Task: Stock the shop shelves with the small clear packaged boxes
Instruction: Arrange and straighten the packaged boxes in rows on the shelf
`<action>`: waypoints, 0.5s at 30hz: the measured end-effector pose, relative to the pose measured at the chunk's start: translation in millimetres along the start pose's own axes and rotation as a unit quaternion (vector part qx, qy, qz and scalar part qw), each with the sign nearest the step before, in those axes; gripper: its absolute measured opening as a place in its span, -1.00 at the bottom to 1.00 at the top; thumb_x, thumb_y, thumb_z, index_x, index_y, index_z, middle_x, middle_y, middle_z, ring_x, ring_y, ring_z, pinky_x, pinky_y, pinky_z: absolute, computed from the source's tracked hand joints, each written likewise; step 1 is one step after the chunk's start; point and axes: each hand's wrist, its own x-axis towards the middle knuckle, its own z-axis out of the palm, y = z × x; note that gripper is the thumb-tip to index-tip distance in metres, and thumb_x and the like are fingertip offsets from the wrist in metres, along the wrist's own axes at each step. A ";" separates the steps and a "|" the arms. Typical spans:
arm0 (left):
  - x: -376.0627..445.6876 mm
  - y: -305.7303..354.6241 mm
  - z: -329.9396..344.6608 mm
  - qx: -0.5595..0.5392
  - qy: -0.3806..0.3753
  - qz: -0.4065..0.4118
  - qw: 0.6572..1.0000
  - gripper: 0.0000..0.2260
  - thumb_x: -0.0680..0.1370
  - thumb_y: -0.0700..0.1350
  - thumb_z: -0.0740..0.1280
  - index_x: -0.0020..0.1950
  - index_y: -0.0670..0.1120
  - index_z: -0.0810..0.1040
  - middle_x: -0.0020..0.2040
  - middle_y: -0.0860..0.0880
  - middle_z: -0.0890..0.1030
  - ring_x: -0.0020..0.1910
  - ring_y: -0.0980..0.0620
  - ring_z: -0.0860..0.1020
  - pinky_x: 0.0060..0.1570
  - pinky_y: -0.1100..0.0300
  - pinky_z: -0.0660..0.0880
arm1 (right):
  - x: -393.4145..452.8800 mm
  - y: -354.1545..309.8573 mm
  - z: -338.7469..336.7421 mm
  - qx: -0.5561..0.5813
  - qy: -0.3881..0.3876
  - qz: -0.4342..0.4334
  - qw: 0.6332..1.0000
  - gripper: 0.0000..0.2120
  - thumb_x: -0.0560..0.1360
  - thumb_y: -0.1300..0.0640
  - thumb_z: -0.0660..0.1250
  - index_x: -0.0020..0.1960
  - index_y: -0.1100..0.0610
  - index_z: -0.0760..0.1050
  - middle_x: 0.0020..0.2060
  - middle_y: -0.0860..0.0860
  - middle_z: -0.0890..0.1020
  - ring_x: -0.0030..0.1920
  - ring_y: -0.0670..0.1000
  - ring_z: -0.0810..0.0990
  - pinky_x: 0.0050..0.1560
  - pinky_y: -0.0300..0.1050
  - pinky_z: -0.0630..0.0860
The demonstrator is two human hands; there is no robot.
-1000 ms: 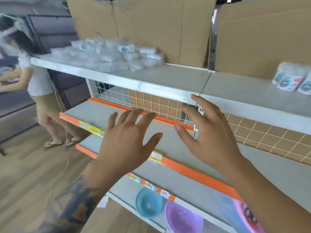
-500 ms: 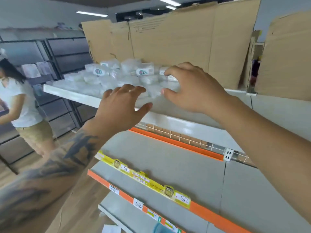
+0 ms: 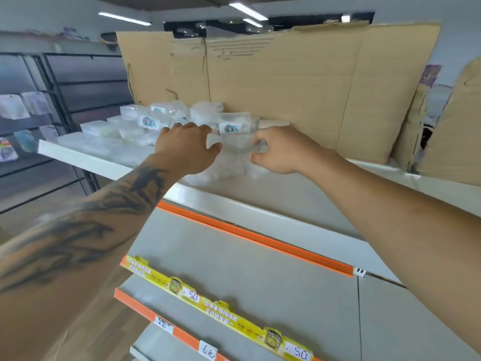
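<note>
Two hands reach the top shelf (image 3: 109, 166): your left hand (image 3: 186, 149) curls onto the clear boxes (image 3: 156, 126) piled at eleven o'clock, your right hand (image 3: 281, 152) pinches one clear box (image 3: 238, 145) between them, before cardboard (image 3: 299, 95).

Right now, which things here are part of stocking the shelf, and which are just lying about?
Part of the job:
clear packaged boxes piled on the top shelf
left hand and right hand, both at one clear box

Just there:
cardboard sheets behind the pile
yellow price strip
hanging packets on the far rack
</note>
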 end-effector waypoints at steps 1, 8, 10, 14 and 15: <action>5.1 -2.9 2.0 0.005 -0.010 0.003 1.000 -0.49 0.64 0.29 0.10 0.49 0.07 0.43 0.35 -0.11 0.55 0.36 -0.22 0.45 0.30 -0.13 0.36 | 1.8 -2.3 4.0 -0.006 -0.011 0.004 1.000 -0.57 0.50 -0.23 0.37 0.31 -0.10 0.51 0.22 -0.01 0.58 0.20 0.07 0.54 0.20 -0.02 0.51; 31.1 -12.8 11.9 0.027 -0.007 0.025 0.999 -0.55 0.59 0.22 0.21 0.35 0.01 0.54 0.23 -0.11 0.62 0.32 -0.19 0.47 0.29 -0.06 0.35 | 9.9 -12.5 25.2 -0.003 -0.035 0.052 0.998 -0.54 0.44 -0.15 0.48 0.29 -0.07 0.49 -0.01 -0.08 0.46 0.01 0.02 0.47 -0.10 -0.09 0.42; 32.7 -13.7 13.5 0.027 -0.013 0.025 0.999 -0.56 0.58 0.22 0.22 0.34 -0.01 0.54 0.21 -0.13 0.61 0.31 -0.21 0.47 0.28 -0.06 0.34 | 11.5 -15.0 28.0 0.020 -0.037 0.078 0.996 -0.50 0.44 -0.17 0.48 0.32 -0.08 0.47 0.07 -0.04 0.49 0.02 0.03 0.48 -0.09 -0.10 0.40; 31.5 -16.9 10.3 0.008 -0.003 0.041 0.999 -0.56 0.55 0.20 0.27 0.31 -0.04 0.47 0.11 -0.14 0.62 0.22 -0.23 0.50 0.21 -0.06 0.34 | 6.1 -21.9 29.5 0.035 -0.034 0.109 0.993 -0.49 0.47 -0.15 0.47 0.36 -0.08 0.45 0.14 -0.02 0.48 0.04 0.04 0.48 -0.05 -0.12 0.40; 30.9 -18.2 7.9 -0.004 0.003 0.047 0.999 -0.55 0.53 0.18 0.29 0.33 -0.04 0.46 0.10 -0.14 0.62 0.21 -0.23 0.51 0.20 -0.06 0.34 | 3.8 -23.2 29.0 0.040 -0.034 0.118 0.992 -0.49 0.47 -0.15 0.48 0.36 -0.08 0.45 0.15 -0.02 0.48 0.05 0.04 0.49 -0.03 -0.11 0.41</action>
